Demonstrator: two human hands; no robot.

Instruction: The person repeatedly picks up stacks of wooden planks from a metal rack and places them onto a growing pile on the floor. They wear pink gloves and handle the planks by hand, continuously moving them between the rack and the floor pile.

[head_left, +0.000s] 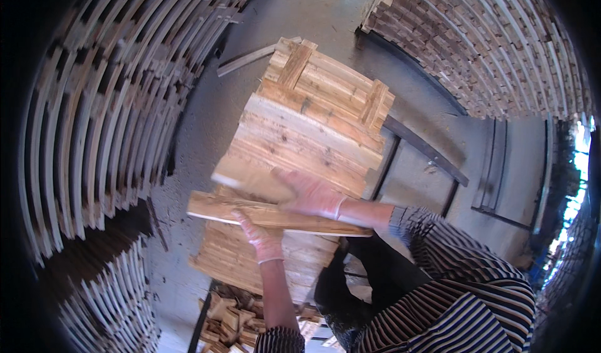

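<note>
Far left, tall stacks of wooden slats (94, 121) curve up the edge of the view, more of them low down. Moving in, the left hand (261, 235), in a thin pale glove, grips a loose plank (275, 216) from below near its middle, fingers curled tight around the near edge. The plank lies crosswise, just above a pile of boards (313, 134) built into flat panels with short cross battens on top. Below the pile sits a crate of small offcuts (228, 321).

Next, the right hand (310, 193), gloved too, lies flat on the top panel just behind the plank, fingers stretched forward and slightly spread, pressing down rather than pinching. The striped sleeve (451, 290) fills the lower right.

The risk, as I read it: the plank is held one-handed, so its long free ends could tip and knock the pile, and rough sawn edges may snag thin gloves. The top panel looks skewed, so pushing could slide it off.

The plank is pale, raw wood, straight, with brown grain streaks.
</note>
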